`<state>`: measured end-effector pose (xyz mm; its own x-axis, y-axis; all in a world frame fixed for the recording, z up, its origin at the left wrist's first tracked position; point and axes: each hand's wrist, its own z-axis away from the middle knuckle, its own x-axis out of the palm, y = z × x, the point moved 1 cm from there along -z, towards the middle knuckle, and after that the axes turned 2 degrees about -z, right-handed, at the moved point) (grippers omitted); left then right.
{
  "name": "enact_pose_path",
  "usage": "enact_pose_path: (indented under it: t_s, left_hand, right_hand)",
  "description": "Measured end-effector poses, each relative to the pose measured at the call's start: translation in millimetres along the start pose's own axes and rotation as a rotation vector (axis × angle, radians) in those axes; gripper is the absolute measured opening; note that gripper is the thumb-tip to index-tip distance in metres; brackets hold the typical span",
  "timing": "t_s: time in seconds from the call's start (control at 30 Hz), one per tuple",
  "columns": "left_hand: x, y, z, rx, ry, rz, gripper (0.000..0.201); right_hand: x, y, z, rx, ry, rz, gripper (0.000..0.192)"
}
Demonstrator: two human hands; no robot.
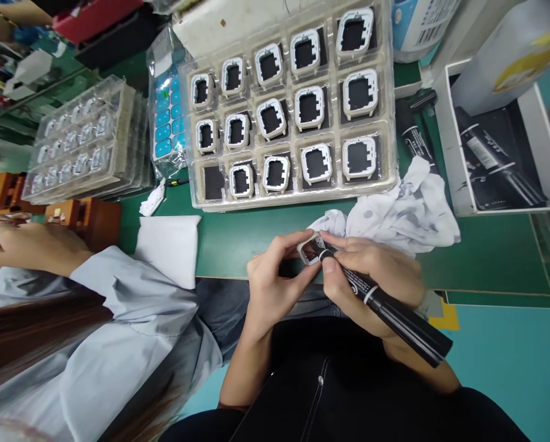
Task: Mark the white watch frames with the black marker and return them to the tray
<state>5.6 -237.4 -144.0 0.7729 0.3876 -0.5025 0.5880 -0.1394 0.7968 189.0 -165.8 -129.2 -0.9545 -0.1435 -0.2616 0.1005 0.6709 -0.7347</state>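
Note:
My left hand (275,279) pinches a small white square frame (303,254) with rounded corners, just above the front edge of the green bench. My right hand (376,276) is closed round a black marker pen (395,319). The marker's tip end sits at the inner side of the frame; whether it touches is hidden by my fingers. Beyond my hands lies a clear plastic tray (275,201) with rows of similar white frames (311,164). The tray's front left compartment (213,183) has no frame in it.
Crumpled white cloths (404,209) lie by my right hand. Further right stand a white box (482,213) with several markers and a bottle (509,58). A folded white cloth (168,245), stacked trays (79,144) and a co-worker's hand (40,245) are at left.

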Motion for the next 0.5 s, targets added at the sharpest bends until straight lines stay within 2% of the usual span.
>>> enact_pose_path:
  t_s: [0.27, 0.4, 0.47, 0.5]
  left_hand:
    - [1.6, 0.0, -4.5, 0.009, -0.001, 0.02, 0.039]
    - [3.4, 0.6, -6.4, 0.042, -0.013, 0.083, 0.046]
    - [-0.9, 0.4, -8.9, 0.085, -0.015, 0.062, 0.05]
    - [-5.8, -0.5, -11.5, 0.111, 0.001, 0.02, 0.053]
  right_hand:
    - [-1.4, -0.1, -0.4, 0.042, -0.011, -0.075, 0.025]
    - [-3.8, 2.7, 3.2, 0.018, 0.111, -0.109, 0.019]
    - [-10.9, 6.3, 6.9, 0.065, 0.185, -0.073, 0.011]
    - [-13.9, 9.9, 8.8, 0.113, 0.11, -0.046, 0.01]
